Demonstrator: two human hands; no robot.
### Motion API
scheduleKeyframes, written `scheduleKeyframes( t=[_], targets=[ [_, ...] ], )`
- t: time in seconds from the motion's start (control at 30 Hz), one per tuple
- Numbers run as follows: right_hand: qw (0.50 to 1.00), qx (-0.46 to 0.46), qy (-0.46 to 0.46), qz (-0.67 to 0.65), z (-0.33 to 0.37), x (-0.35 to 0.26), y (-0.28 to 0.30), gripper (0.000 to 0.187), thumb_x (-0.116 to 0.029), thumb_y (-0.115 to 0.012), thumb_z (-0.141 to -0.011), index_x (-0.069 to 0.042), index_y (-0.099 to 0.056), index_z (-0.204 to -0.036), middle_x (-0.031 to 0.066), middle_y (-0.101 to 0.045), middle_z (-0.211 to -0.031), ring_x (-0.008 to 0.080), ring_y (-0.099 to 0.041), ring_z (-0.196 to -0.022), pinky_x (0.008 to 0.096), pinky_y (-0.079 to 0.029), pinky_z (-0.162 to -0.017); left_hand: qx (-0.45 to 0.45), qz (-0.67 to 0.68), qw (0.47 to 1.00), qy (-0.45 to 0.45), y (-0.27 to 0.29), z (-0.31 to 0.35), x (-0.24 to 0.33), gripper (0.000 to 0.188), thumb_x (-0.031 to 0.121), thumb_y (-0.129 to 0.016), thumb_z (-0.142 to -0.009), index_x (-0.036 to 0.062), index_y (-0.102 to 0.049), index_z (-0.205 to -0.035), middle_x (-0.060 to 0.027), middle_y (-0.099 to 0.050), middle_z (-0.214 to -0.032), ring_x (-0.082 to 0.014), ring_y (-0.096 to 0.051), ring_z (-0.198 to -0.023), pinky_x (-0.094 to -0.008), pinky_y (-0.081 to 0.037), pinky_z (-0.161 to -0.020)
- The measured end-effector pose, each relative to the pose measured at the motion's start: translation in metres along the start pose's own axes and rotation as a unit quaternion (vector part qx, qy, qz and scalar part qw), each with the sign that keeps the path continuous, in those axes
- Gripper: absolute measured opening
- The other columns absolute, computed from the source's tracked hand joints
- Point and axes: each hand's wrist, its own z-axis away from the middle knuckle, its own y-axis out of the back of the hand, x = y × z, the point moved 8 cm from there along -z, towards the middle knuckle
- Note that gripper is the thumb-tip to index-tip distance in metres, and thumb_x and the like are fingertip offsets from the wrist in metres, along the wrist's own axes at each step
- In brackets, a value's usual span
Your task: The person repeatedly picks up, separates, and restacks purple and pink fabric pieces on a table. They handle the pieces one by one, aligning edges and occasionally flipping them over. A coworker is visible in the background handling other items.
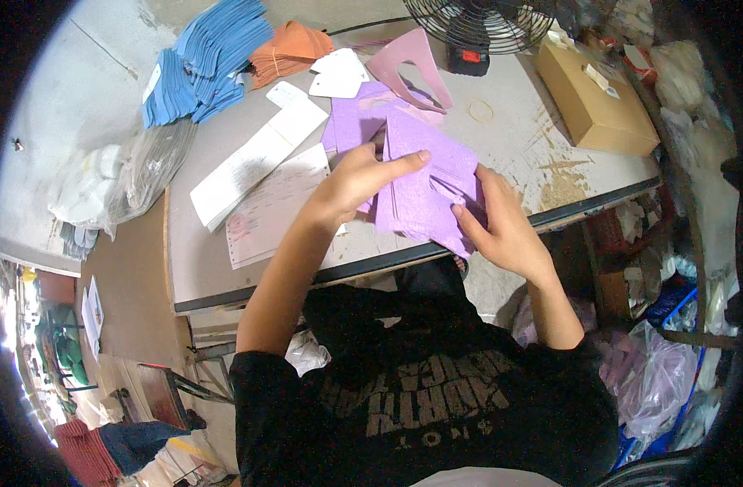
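A stack of purple cut pieces point(424, 183), like fabric or thin leather, is held up over the table's front edge between my two hands. My left hand point(359, 178) grips its left side, thumb lying across the top piece. On the right side my right hand point(501, 223) holds it, thumb pressed near a slit in the pieces. The fingers beneath the stack are hidden. More purple pieces point(347, 122) lie on the table just behind. A pink curved piece point(432, 69) with a cut-out stands beyond them.
On the table point(509, 122) are blue bundles point(213, 57), an orange bundle point(290, 50), white tags point(339, 75), a long white paper pad point(258, 154) and a printed sheet point(278, 207). A black fan point(477, 32) stands at the back, a cardboard box point(595, 97) at right.
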Motion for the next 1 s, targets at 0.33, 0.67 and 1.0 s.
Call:
scheduleKeyframes(
  t=[0.33, 0.67, 1.0],
  targets=[
    [0.96, 0.142, -0.062, -0.233, 0.025, 0.023, 0.013, 0.068, -0.027, -0.061, -0.103, 0.0, -0.032, -0.158, 0.022, -0.045, -0.154, 0.0348, -0.042, -0.145, 0.0469, -0.033, -0.12, 0.155, 0.037, 0.981, -0.112, 0.013, 0.065, -0.005, 0.049, 0.027, -0.073, -0.1, -0.0046, -0.057, -0.134, -0.0105, -0.067, -0.116, -0.0191, -0.063, -0.109, -0.0347, -0.051, -0.097],
    [0.853, 0.022, -0.087, -0.514, 0.01, -0.053, -0.075, 0.097, -0.028, -0.083, -0.091, 0.002, -0.021, -0.158, 0.0175, -0.037, -0.156, 0.0262, -0.036, -0.145, 0.0435, -0.028, -0.121, 0.274, 0.28, 0.843, -0.369, -0.026, 0.08, -0.031, 0.078, 0.053, -0.053, -0.104, 0.0001, -0.031, -0.158, -0.0183, -0.042, -0.157, -0.0361, -0.041, -0.145, -0.0519, -0.034, -0.12],
    [0.953, 0.01, -0.07, -0.293, -0.017, 0.01, -0.018, 0.076, -0.026, -0.093, -0.081, 0.0, -0.05, -0.138, 0.012, -0.065, -0.124, 0.0218, -0.063, -0.113, 0.0401, -0.051, -0.1, 0.15, 0.047, 0.922, -0.354, 0.04, 0.099, 0.004, 0.133, 0.055, -0.094, -0.067, 0.0013, -0.019, -0.163, -0.0203, -0.045, -0.154, -0.0319, -0.043, -0.145, -0.0471, -0.034, -0.121]
  ],
)
